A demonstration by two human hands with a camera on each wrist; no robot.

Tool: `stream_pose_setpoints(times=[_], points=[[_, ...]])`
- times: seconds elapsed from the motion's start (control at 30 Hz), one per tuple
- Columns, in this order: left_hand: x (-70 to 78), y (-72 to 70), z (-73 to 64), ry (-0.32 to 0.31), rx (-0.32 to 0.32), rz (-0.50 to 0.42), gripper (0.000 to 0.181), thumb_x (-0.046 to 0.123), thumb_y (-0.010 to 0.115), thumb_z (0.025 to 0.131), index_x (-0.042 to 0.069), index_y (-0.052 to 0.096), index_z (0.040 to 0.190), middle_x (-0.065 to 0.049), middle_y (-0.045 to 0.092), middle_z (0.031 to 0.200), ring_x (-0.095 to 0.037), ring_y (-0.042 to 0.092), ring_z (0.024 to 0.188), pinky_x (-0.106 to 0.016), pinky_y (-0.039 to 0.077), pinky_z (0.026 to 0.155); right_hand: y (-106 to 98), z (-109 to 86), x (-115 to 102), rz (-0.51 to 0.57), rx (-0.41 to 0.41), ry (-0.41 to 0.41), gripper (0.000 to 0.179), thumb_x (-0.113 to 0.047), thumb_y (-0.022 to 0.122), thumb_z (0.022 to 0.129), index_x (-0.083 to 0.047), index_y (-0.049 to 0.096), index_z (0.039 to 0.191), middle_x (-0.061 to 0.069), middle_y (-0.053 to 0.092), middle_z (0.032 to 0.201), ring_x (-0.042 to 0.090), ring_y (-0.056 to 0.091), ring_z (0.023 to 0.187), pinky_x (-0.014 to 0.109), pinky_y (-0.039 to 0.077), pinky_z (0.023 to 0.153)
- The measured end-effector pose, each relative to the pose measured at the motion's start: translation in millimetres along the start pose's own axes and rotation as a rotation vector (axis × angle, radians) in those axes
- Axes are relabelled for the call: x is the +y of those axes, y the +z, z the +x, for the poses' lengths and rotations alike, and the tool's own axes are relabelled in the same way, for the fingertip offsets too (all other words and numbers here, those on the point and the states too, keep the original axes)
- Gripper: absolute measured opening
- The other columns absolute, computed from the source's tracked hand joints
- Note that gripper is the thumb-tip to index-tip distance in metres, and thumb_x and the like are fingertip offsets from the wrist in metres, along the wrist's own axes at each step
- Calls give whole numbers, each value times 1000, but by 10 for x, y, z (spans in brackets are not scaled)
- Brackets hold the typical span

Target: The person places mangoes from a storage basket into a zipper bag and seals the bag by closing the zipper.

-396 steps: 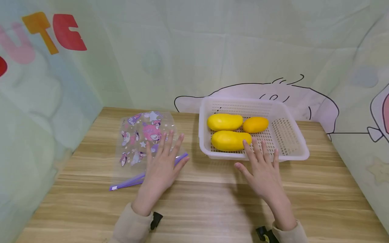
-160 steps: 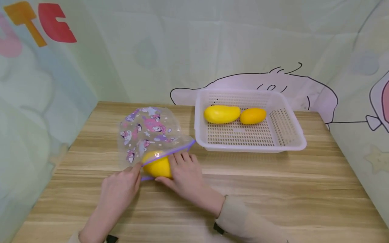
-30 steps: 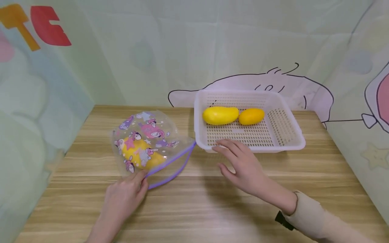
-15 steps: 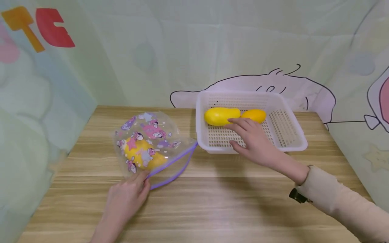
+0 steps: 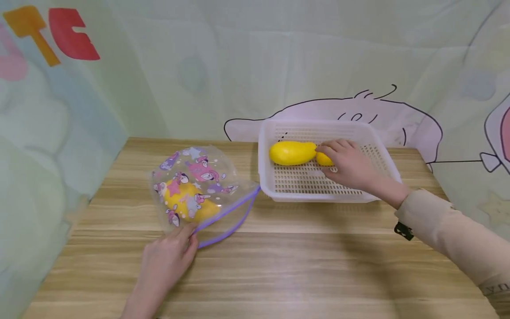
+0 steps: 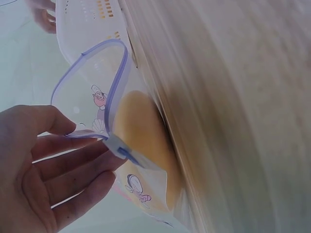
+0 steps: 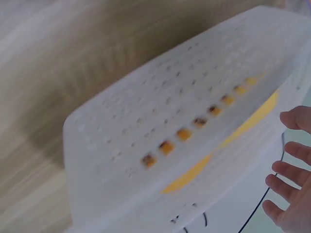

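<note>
Wood-grain table (image 5: 279, 270), printed bag (image 5: 207, 177), white basket (image 5: 303, 196)

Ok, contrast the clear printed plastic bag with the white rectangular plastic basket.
The clear printed plastic bag is thin film; the white rectangular plastic basket has perforated walls. The bag holds one yellow fruit; the basket holds another yellow fruit and an orange fruit. The left hand pinches the bag, not the basket. Both sit on the wood-grained table.

Curtained booth (image 5: 36, 146), cartoon-printed cloth (image 5: 255, 66), wood-grain table (image 5: 287, 266)
</note>
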State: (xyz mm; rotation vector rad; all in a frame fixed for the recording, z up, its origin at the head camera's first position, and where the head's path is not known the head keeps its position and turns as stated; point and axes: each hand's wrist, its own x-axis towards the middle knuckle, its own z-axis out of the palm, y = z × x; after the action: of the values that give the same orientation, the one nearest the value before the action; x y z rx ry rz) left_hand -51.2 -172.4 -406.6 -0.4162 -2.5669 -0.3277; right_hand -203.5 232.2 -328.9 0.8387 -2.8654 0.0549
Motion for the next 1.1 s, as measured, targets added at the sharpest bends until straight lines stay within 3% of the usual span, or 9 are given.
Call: stream_pose_setpoints(times=[0.23,0.4,0.7,0.87,1.0,1.1], points=[[-9,0,3,6,0,5,19,15,66,77,8,71,94,-4,70,74,-14,54,44,-24,34,37,10,87,360,-180,-98,-66,59,-17,76,76,-8,53,130,18,55,132,40,46,125,58,29,109],[1,-12,9,2,-1,4,19,14,67,77,8,71,94,-4,70,73,-14,55,44,-24,34,37,0,198,536,-240,-161,-127,66,-24,83,72,-9,53,129,17,56,132,39,48,124,59,32,108],[19,-21,6,-12,-2,5,18,15,67,77,8,71,93,-4,70,71,-15,55,44,-23,34,37,72,407,754,-218,-355,-83,70,-26,83,72,-13,53,133,15,55,136,38,46,126,61,27,111],[18,-30,-17,-16,16,5,19,14,67,77,9,70,94,-4,70,72,-16,55,44,-25,34,37,132,455,826,-210,-442,-54,72,-25,83,72,-15,50,136,14,54,136,38,48,124,60,33,108],[19,-38,-19,3,29,3,20,13,68,76,8,71,95,-5,70,72,-15,54,44,-24,35,37,179,489,850,-167,-477,3,73,-22,83,73,-15,49,137,14,52,137,38,48,123,60,37,105],[18,-47,-13,6,27,2,21,12,69,75,7,71,96,-4,69,71,-13,53,44,-24,35,37,219,528,861,-147,-479,2,72,-19,82,74,-14,49,137,14,53,136,37,48,123,58,38,105]])
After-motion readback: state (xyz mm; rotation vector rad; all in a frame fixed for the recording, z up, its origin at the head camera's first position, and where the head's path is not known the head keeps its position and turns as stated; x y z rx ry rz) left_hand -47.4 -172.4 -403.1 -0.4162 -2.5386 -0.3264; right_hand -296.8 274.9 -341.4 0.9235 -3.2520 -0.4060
